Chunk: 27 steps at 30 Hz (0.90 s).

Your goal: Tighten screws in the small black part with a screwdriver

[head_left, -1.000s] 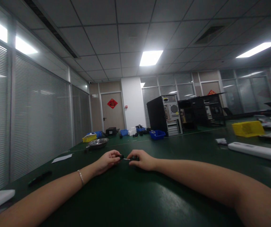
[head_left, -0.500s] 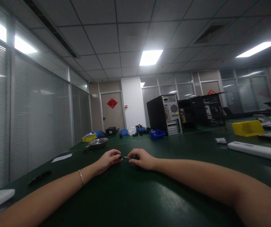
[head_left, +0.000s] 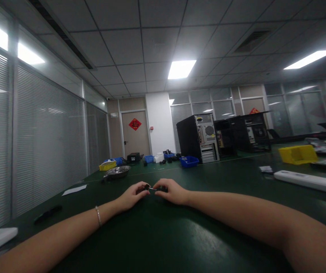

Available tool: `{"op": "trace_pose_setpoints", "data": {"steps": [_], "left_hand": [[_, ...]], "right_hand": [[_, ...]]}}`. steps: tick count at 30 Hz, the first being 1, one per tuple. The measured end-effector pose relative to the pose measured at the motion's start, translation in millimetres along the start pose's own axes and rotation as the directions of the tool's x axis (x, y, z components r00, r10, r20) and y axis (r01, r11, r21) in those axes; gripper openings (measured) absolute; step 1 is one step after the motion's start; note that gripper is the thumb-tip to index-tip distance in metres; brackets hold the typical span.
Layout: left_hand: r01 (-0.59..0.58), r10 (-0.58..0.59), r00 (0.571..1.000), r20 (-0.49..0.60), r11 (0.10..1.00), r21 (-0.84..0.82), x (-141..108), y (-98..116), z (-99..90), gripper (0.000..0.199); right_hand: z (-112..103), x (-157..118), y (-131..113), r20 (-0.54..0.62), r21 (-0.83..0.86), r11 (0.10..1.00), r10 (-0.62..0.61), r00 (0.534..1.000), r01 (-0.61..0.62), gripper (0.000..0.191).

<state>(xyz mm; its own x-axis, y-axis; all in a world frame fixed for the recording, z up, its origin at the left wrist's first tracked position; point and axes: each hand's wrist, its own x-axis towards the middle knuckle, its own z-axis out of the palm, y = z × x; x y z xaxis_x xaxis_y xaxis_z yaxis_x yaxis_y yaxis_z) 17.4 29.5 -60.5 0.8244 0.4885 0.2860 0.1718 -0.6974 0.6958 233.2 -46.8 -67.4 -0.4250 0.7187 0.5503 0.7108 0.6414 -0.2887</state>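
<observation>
My left hand (head_left: 133, 196) is closed, thumb and fingers pinching a small black part (head_left: 147, 187) whose kind is too small to make out. Facing it from the right, my right hand (head_left: 173, 191) is wrapped round the dark handle of a screwdriver (head_left: 152, 189). Its thin metal shaft points left and its tip meets the black part, or lies very close to it. Most of the handle is hidden by my right fingers. Both hands are low over the green tabletop (head_left: 140, 231).
A metal bowl (head_left: 117, 171) stands beyond my left hand, a white paper (head_left: 74, 190) nearer left. Black computer cases (head_left: 189, 136), a blue bin (head_left: 189, 162) and small blue and yellow bins line the back. To the right are a yellow bin (head_left: 298, 154) and a long white bar (head_left: 307, 181).
My left hand has shifted slightly right and turned a little, bringing the black part to the screwdriver tip. The right hand has hardly moved.
</observation>
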Motion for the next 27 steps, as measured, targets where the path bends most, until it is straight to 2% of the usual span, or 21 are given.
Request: {"op": "trace_pose_setpoints", "data": {"steps": [7, 17, 21, 27], "left_hand": [[-0.044, 0.045, 0.999, -0.005, 0.992, 0.116, 0.0, -0.9, -0.7, 0.039], [-0.015, 0.009, 0.999, 0.039, 0.985, 0.174, -1.2, 0.2, 1.5, 0.039], [-0.015, 0.006, 0.998, 0.062, 0.989, 0.146, -0.2, -0.3, -0.5, 0.042], [0.047, -0.050, 0.989, 0.141, 0.999, 0.024, 1.4, -7.7, -7.8, 0.043]], "right_hand": [[1.5, -0.4, 0.3, 0.024, -0.050, 0.998, 0.033, 0.999, -0.032, 0.029], [1.2, 0.3, 2.1, 0.038, -0.039, 0.998, 0.056, 0.998, -0.054, 0.028], [1.8, 0.7, 5.2, 0.060, 0.004, 0.999, 0.032, 0.998, -0.033, 0.029], [1.6, 0.9, 7.6, 0.075, 0.082, 0.997, -0.018, 0.997, 0.012, 0.029]]}}
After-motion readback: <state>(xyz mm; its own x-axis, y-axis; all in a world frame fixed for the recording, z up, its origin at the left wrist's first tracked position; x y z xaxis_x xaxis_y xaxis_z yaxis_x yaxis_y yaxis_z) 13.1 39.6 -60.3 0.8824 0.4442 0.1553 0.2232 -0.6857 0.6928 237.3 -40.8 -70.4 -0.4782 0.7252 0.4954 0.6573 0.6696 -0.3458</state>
